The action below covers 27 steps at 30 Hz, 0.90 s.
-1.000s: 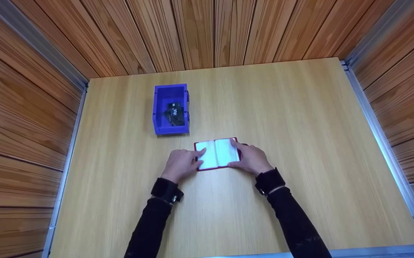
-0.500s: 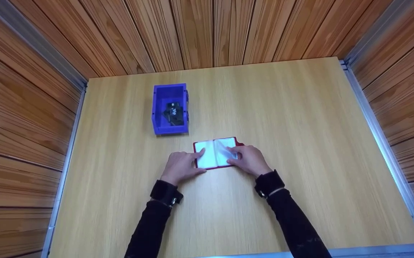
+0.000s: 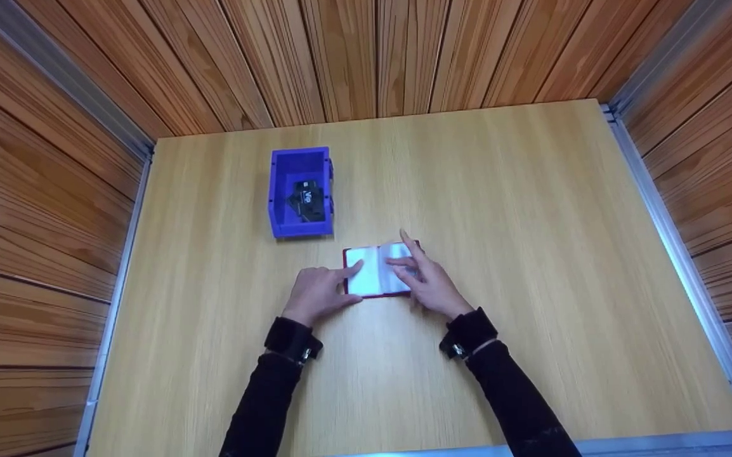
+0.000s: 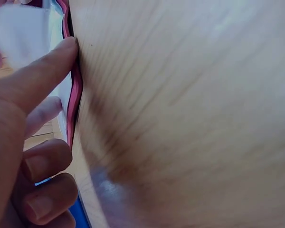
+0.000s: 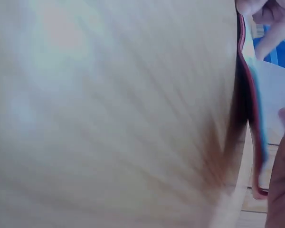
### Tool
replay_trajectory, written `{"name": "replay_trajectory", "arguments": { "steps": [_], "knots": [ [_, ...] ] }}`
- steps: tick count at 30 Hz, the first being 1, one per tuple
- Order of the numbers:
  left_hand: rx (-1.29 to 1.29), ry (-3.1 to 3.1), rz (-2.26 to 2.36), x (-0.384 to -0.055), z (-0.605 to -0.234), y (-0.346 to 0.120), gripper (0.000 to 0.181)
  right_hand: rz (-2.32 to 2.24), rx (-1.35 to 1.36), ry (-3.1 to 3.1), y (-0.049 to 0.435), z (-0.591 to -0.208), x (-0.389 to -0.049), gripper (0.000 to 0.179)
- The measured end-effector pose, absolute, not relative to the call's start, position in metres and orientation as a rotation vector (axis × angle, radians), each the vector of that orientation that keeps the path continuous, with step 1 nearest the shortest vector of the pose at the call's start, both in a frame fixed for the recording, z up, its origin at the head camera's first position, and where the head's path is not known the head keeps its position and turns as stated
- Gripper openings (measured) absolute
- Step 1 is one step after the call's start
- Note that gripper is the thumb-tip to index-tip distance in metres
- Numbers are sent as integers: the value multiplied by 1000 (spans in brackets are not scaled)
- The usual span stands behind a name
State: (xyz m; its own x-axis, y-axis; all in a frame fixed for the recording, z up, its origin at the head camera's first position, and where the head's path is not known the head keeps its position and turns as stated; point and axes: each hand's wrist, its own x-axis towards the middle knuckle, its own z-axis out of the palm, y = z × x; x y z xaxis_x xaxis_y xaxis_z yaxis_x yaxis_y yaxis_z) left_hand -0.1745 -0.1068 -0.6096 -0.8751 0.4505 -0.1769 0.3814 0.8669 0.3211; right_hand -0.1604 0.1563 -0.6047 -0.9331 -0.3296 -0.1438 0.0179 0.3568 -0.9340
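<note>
A small red-covered card holder lies spread open on the table, white translucent pages facing up. My left hand holds its left side: one fingertip lies on the left page, and the thumb is at the near edge of the red cover. My right hand is over the right half, fingers extended, index pointing away from me and another finger reaching across the page. In the right wrist view a clear page stands lifted off the cover, with a fingertip right against it.
Beyond the card holder, to the left, stands a blue plastic bin. Several black cards marked "Vip" lie in it. Wood-panelled walls enclose the table, and a metal rail runs along its near edge.
My right hand has shifted from the right edge of the card holder inward over the right page, its fingers straightening as a clear page lifts. The left hand stays nearly still, its thumb slightly lower.
</note>
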Motion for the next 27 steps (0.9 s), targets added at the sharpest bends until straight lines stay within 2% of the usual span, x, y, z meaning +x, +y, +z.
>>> {"name": "replay_trajectory", "arguments": {
  "steps": [5, 9, 12, 14, 20, 23, 27],
  "knots": [
    [625, 2811, 438, -174, -610, -108, 76, -1314, -395, 2394, 147, -606, -156, 64],
    [562, 2829, 576, -173, -607, -109, 96, -1074, -505, 2531, 142, -607, -154, 53],
    [549, 2849, 680, -172, -605, -111, 112, -1025, -553, 2569, 140, -607, -153, 51],
    [589, 2869, 682, -172, -605, -112, 108, -992, -576, 2596, 140, -608, -153, 51],
    [678, 2896, 569, -171, -611, -113, 72, -994, -599, 2628, 142, -609, -156, 51],
    [668, 2891, 537, -171, -614, -113, 66, -993, -539, 2733, 147, -609, -160, 54],
    [638, 2859, 503, -171, -615, -113, 64, -838, -396, 2865, 157, -610, -168, 73]
  ]
}}
